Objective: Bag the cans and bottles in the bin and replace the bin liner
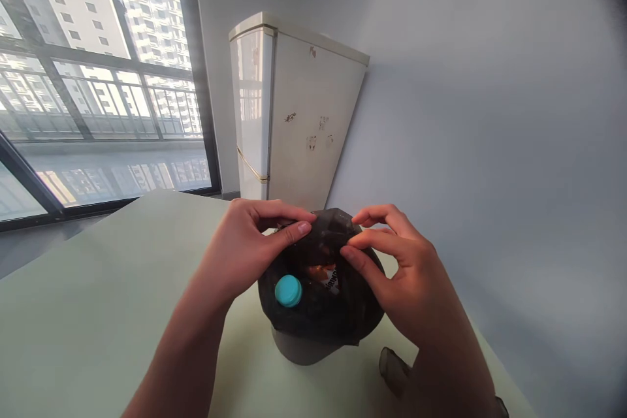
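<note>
A black plastic bag (313,317) lines a round grey bin (304,347) standing on the pale table. Thumb and forefinger of my left hand (255,235) pinch the bag's far edge. My right hand (399,258) pinches the same bag on the right, near the rim, with its other fingers slightly bent. Between the hands the bag's plastic is gathered. Inside the bag a turquoise bottle cap (289,291) shows at the left. Beside it lies an orange and white printed wrapper (327,276). Whatever lies deeper in the bin is hidden.
The pale green table (127,300) spreads to the left. A dark translucent roll or bundle (393,369) lies by my right forearm, which partly covers it. Behind the table stand a white fridge (308,124) and a grey wall (465,144); a large window (98,91) is at the left.
</note>
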`<state>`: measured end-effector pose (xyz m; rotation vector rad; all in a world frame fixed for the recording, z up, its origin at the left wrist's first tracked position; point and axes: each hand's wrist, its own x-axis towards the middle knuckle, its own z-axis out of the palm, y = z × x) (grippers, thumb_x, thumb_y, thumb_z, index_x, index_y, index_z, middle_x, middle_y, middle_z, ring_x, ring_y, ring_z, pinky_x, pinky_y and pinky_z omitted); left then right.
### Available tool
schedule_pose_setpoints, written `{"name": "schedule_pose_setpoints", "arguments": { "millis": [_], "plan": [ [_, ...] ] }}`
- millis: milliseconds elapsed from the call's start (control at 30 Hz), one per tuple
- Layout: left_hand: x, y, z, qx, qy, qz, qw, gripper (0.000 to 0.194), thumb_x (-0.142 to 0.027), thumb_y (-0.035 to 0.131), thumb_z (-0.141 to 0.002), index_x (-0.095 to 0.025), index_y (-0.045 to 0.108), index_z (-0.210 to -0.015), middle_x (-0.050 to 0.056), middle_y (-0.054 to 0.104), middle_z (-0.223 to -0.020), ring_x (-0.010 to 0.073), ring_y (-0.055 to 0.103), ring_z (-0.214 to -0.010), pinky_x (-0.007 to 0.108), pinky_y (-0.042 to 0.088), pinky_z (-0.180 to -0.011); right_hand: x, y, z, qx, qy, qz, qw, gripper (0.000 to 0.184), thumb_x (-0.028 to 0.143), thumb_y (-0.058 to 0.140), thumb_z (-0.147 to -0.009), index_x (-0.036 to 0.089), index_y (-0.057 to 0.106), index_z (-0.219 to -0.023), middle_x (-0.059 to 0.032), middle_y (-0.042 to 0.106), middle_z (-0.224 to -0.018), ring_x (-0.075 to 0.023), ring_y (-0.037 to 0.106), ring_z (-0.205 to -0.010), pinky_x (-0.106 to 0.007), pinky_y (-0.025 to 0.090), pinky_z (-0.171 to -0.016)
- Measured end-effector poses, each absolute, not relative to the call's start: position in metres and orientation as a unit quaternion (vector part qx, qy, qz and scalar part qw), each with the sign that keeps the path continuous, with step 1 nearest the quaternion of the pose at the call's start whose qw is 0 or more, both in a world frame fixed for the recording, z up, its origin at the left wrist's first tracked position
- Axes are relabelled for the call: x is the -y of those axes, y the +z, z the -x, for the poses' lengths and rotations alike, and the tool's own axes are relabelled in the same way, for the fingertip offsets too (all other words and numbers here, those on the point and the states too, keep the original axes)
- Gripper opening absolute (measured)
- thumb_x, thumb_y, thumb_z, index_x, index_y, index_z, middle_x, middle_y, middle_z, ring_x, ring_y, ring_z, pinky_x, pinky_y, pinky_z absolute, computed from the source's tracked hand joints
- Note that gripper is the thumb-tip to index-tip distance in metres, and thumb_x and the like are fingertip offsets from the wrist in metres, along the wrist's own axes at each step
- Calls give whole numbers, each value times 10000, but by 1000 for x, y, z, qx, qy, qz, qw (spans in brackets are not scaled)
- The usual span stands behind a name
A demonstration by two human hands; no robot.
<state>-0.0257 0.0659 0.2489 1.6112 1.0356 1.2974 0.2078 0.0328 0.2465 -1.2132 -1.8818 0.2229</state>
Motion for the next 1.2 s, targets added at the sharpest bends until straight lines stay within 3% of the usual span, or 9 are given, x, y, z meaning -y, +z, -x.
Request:
{"name": "schedule_pose_setpoints", "arguments": {
  "millis": [133, 367, 633, 800, 900, 1067, 1200],
  "plan": [
    [-68, 248, 33, -408, 530, -638, 381, 284, -399, 901, -844, -235, 900, -1076, 100, 852, -1025, 276, 796, -961, 351, 656, -838, -27, 250, -212, 737, 82, 509, 436, 280, 376, 670, -1021, 244, 740, -785, -85, 653, -1241, -242, 654, -987, -383, 544, -832],
    [-72, 250, 33, -480, 544, -642, 247, 204, -401, 884, -832, -254, 904, -972, 77, 838, -944, 249, 761, -875, 377, 620, -859, -26, 249, -227, 731, 25, 533, 426, 327, 435, 666, -1020, 241, 695, -759, -85, 701, -1194, -255, 681, -986, -385, 542, -825],
    [-80, 244, 50, -526, 462, -692, 176, 168, -399, 799, -870, -269, 895, -917, 60, 823, -901, 238, 722, -829, 332, 558, -743, -38, 228, -264, 731, 24, 604, 317, 336, 434, 668, -991, 264, 692, -703, -47, 727, -922, -177, 557, -594, -334, 391, -504],
    [-82, 242, 50, -532, 438, -704, 174, 150, -380, 775, -878, -283, 890, -883, 41, 797, -844, 218, 682, -767, 334, 527, -727, -35, 223, -277, 731, 44, 642, 227, 382, 430, 646, -976, 260, 647, -633, -20, 658, -694, -158, 481, -461, -319, 335, -433],
    [-76, 246, 47, -521, 471, -692, 168, 150, -388, 788, -881, -288, 894, -917, 39, 779, -807, 219, 676, -771, 329, 518, -711, -30, 229, -269, 724, -10, 627, 288, 356, 415, 635, -994, 255, 661, -677, -36, 705, -781, -163, 508, -509, -328, 360, -469],
    [-58, 254, 37, -494, 558, -641, 185, 130, -381, 839, -860, -302, 897, -946, 27, 759, -796, 191, 649, -744, 331, 522, -721, -12, 248, -242, 688, -47, 588, 422, 260, 411, 656, -1024, 264, 726, -821, -63, 752, -1009, -219, 658, -759, -356, 479, -629],
    [-54, 257, 32, -475, 593, -622, 188, 131, -379, 850, -847, -299, 896, -941, 26, 756, -794, 183, 635, -732, 345, 540, -744, 0, 259, -229, 683, -53, 563, 463, 267, 426, 655, -1028, 260, 708, -826, -77, 748, -1074, -225, 668, -805, -373, 531, -723]
  ]
}}
